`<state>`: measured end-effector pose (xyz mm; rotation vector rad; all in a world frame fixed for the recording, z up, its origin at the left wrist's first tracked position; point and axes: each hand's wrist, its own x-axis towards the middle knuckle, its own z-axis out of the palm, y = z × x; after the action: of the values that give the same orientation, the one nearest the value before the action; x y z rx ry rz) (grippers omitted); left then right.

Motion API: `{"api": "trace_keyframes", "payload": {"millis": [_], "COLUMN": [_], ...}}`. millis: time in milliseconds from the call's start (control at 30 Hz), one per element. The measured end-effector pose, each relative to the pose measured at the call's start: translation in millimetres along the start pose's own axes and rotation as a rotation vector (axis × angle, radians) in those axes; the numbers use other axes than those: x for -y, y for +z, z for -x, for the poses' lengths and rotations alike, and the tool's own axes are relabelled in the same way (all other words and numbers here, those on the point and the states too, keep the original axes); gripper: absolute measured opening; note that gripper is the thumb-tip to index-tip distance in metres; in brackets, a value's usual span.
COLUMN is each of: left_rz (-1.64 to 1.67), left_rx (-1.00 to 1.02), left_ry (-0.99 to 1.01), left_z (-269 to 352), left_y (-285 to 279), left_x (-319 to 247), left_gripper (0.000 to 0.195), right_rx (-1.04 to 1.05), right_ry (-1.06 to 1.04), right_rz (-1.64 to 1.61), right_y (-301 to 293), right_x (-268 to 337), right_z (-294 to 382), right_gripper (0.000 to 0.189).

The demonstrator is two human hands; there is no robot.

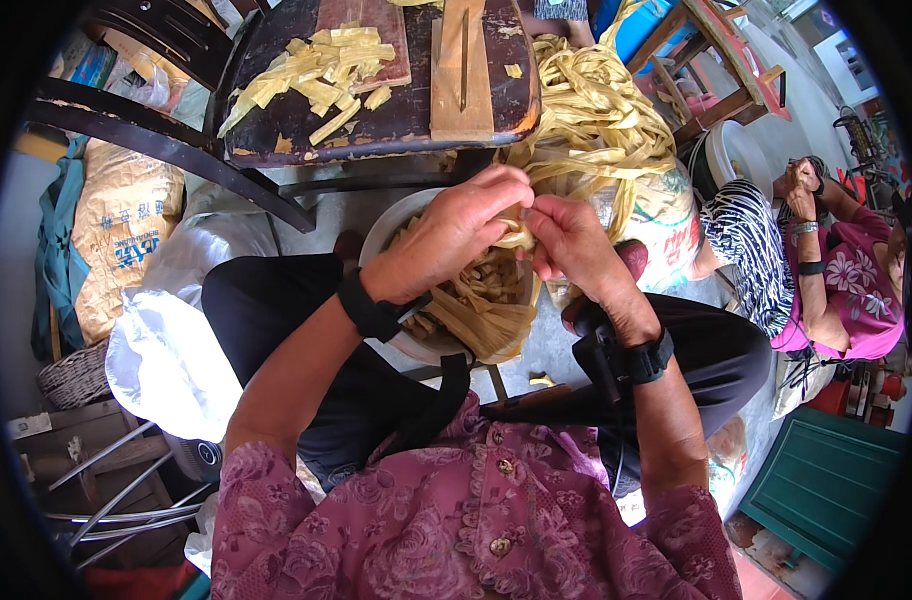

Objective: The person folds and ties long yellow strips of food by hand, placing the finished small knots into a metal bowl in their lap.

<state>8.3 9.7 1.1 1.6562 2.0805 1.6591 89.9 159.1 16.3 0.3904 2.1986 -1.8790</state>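
Note:
My left hand [467,214] and my right hand [576,236] meet with fingertips almost touching. Between them they pinch a pale yellow dried plant strip [514,238]; fingers hide most of it. Directly below stands a white bucket [381,219], between my knees. It holds short cut pieces [493,277] and a broad fan-like bunch of strips [475,322]. Beyond my right hand, long loose yellow strips [595,105] lie heaped on a printed sack [662,217].
Ahead, a worn dark chair [276,154] carries a pile of short strips [328,64] and a slotted wooden block [462,112]. At left are a paper sack [126,225] and a white plastic bag [167,367]. Another person [838,277] sits at right, near a green lid-like panel [823,480].

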Motion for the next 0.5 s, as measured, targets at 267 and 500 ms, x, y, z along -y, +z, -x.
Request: {"api": "trace_keyframes", "payload": {"millis": [267,500], "left_rz": [0.025,0.373], "left_rx": [0.093,0.021], "left_ry": [-0.296,-0.539], "left_z": [7,14], "left_y": [-4,-4], "left_x": [1,21], "left_gripper": [0.01,0.009], "right_rx": [-0.125,-0.107], "right_ry": [-0.181,-0.237], "right_rz": [-0.104,-0.068], "right_y": [12,15], "right_x": [-14,-23], "right_z": [3,-1], "right_gripper": [0.018,0.014]}}
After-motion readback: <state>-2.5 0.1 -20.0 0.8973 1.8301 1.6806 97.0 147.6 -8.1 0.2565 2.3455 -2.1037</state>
